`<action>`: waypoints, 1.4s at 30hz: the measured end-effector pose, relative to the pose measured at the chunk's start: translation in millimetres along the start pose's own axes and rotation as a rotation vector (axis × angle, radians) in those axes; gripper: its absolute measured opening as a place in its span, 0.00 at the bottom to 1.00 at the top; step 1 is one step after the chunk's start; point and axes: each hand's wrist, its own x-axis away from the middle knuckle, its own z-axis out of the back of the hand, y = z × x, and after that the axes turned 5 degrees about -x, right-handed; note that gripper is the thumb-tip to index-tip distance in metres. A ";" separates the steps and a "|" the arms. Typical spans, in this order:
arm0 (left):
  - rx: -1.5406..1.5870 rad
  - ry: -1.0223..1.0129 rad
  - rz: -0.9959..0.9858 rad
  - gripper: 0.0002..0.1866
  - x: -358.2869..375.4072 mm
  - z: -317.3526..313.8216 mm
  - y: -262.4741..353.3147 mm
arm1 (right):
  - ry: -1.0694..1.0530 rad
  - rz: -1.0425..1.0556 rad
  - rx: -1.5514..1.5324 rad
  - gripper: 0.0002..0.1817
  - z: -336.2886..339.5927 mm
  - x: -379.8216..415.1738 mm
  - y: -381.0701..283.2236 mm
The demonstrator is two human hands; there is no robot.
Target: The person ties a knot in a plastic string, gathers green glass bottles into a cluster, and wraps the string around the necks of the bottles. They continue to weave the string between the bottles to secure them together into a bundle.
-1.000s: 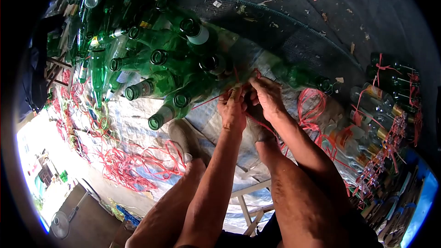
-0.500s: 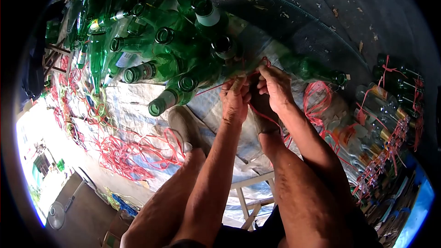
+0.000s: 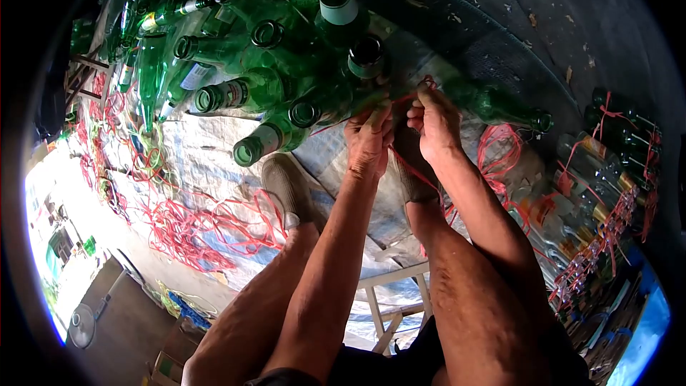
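Observation:
My left hand (image 3: 367, 141) is closed in a pinch on a thin red plastic string (image 3: 413, 170), beside the necks of a cluster of green glass bottles (image 3: 263, 141). The string runs left from the fingers toward these bottles, and another length hangs down over my right foot. Close by on the right, my right hand (image 3: 436, 125) pinches the same string, with a small loop standing above its fingertips. One green bottle (image 3: 500, 106) lies on its side just beyond my right hand. Whether the string passes round the bottles is hidden.
Tangled red string (image 3: 186, 232) lies on the pale woven sheet (image 3: 214, 144) at left. Clear bottles (image 3: 572, 193) tied with red string stand at right. Several more green bottles (image 3: 151, 75) lie at upper left. A wooden stool (image 3: 389, 277) is between my legs.
The view has shifted slightly, so the bottles sit a little differently in it. My right hand has drawn slightly away from the left, with the string still in both.

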 end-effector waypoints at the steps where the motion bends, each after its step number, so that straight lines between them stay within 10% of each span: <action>1: -0.012 -0.004 -0.007 0.03 -0.5 0.5 0.1 | 0.000 0.006 -0.013 0.10 -0.5 -0.2 1.0; 24: -0.237 0.041 -0.246 0.12 -4.6 -14.1 1.9 | -0.484 0.314 0.006 0.05 -32.9 -0.7 -20.9; 42: 0.081 0.158 0.229 0.08 -17.1 -13.6 5.9 | -0.398 0.037 0.229 0.08 -11.3 -12.4 -2.9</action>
